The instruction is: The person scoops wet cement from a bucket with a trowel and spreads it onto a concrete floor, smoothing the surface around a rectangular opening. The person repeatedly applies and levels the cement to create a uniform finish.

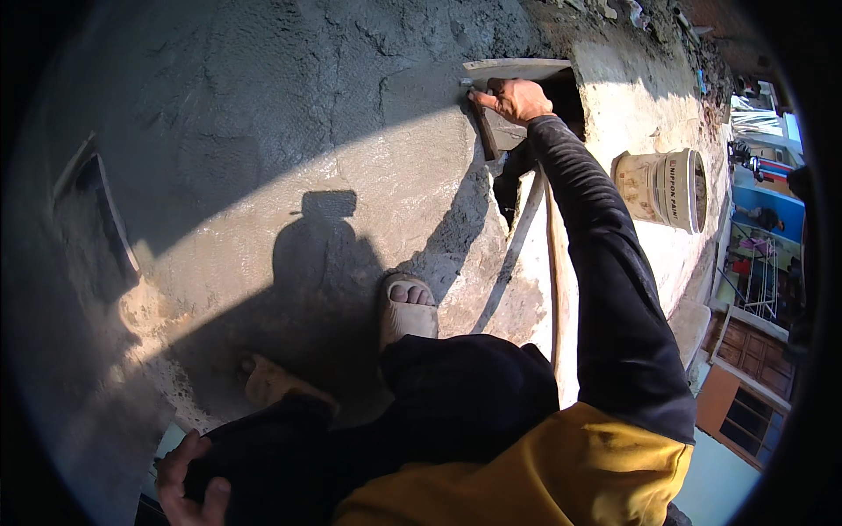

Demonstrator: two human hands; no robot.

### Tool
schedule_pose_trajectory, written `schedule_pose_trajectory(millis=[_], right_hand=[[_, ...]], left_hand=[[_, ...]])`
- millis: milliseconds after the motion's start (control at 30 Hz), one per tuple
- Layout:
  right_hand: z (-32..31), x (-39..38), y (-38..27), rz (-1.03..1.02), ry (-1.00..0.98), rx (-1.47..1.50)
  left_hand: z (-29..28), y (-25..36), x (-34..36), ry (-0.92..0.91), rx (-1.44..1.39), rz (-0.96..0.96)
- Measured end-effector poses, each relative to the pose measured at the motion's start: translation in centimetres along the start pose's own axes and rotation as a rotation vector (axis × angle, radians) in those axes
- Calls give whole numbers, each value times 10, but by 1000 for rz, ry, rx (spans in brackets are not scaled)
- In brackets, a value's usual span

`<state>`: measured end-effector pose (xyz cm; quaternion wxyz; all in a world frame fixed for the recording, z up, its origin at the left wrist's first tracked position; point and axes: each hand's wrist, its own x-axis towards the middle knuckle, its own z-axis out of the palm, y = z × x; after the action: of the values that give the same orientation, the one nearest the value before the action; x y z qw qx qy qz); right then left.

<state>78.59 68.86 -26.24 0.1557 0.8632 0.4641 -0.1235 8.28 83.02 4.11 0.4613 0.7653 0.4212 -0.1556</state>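
Note:
My right hand (521, 102) reaches far forward, its fingers closed on a narrow dark brown bar-like tool (485, 130). The tool's exact kind is hard to make out. It lies against the edge of wet grey cement (351, 114), beside a dark rectangular opening (566, 98) with a pale board edge (517, 64) along its far side. Low at the left, my left hand (189, 482) rests by my dark-trousered knee, thumb and fingers apart, with nothing visible in it.
An off-white plastic paint bucket (645, 190) stands right of my right arm. A long pale strip (558, 272) runs beside that arm. Another framed recess (103, 210) lies at the left. My sandalled foot (408, 307) is on the grey surface. Buildings and a drying rack (759, 272) show at far right.

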Motion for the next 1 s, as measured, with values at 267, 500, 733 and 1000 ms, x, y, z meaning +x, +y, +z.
schedule_pose_trajectory(millis=[267,500,733,1000], right_hand=[[-23,-18,-64,-246,19,258],[42,-183,-223,-768,-265,186],[9,-150,-231,-558,93,77],[19,-153,-231,-735,-206,51]], left_hand=[[17,-21,-16,179,-27,0],[16,-29,-27,214,-27,61],[13,-35,-32,206,-36,51],[11,-42,-40,198,-1,72]])
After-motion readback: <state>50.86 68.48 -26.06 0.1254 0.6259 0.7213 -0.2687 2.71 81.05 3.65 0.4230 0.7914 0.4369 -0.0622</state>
